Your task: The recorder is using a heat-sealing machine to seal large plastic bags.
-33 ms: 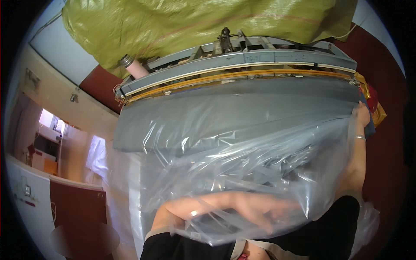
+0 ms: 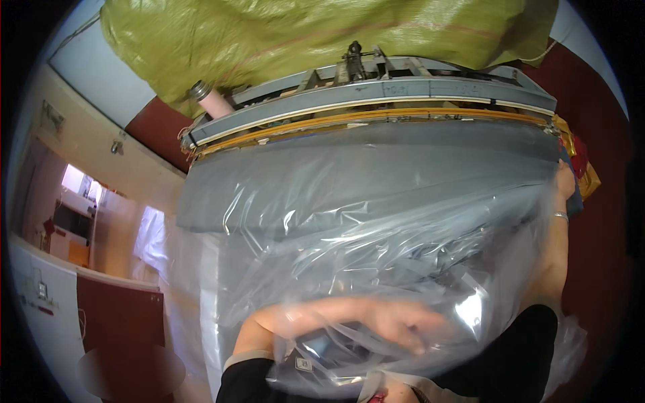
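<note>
A clear plastic sheet (image 2: 376, 258) lies in shiny wrinkles over grey material (image 2: 316, 168) spread across the work surface. At the far right corner my right hand (image 2: 564, 180) is closed on the sheet's edge, its arm stretched out and a bracelet at the wrist. My left arm bends across in front of my body. Its hand (image 2: 403, 324) is beneath or among loose folds of the plastic, and motion smears the fingers. A small pale square label (image 2: 304, 364) shows by the near folds.
Behind the material runs a long grey metal frame (image 2: 410, 88) with orange strips (image 2: 322, 121) along it. A pink flask (image 2: 211, 101) leans at its left end. A yellow-green woven sheet (image 2: 302, 33) hangs behind. At the right are yellow and red wrappings (image 2: 578, 148); a doorway (image 2: 67, 208) opens on the left.
My left hand has shifted slightly, and the plastic around it has billowed and moved, with a bright glare now to its right. My right hand stays at the far corner.
</note>
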{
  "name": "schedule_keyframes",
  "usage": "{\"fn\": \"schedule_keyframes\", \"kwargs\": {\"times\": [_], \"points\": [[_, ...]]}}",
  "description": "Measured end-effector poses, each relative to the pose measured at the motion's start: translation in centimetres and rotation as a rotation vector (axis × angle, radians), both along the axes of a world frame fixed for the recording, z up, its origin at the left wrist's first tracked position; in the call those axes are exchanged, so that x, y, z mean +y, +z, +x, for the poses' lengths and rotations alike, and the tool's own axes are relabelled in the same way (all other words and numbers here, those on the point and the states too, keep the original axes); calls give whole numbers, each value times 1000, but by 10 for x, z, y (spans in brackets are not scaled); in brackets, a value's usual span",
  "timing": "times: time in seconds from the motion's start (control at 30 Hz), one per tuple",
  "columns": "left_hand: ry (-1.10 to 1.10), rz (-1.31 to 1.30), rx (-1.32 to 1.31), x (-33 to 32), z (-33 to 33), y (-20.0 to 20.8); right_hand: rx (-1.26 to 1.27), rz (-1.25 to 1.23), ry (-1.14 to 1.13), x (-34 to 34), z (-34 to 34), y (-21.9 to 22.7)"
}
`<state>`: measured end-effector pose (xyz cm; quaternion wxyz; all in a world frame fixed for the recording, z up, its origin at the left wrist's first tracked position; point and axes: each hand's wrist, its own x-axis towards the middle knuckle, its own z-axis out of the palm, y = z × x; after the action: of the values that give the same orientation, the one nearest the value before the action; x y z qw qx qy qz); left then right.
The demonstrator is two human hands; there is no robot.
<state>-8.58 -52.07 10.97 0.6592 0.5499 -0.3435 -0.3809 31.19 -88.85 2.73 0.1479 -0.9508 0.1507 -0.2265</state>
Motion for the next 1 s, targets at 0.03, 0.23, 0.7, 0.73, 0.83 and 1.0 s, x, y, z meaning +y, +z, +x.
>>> {"fn": "schedule_keyframes", "kwargs": {"times": [0.03, 0.23, 0.7, 0.73, 0.83, 1.0], "points": [[93, 122, -68, 12, -4, -1, -20, 12, 31, -3, 1, 0], [1608, -180, -136, 187, -111, 39, -26, -31, 67, -6, 8, -7], [2063, 1503, -1180, 362, -154, 152, 93, -76, 29, -6, 10, -2], [2001, 1535, -1349, 334, -140, 138, 89, -78, 25, -6, 10, -1], [1679, 1310, -1456, 255, -109, 79, 104, -112, 0, -5, 10, 0], [1660, 1375, -720, 324, -93, -19, 67, -89, 28, -8, 11, -5]]}}
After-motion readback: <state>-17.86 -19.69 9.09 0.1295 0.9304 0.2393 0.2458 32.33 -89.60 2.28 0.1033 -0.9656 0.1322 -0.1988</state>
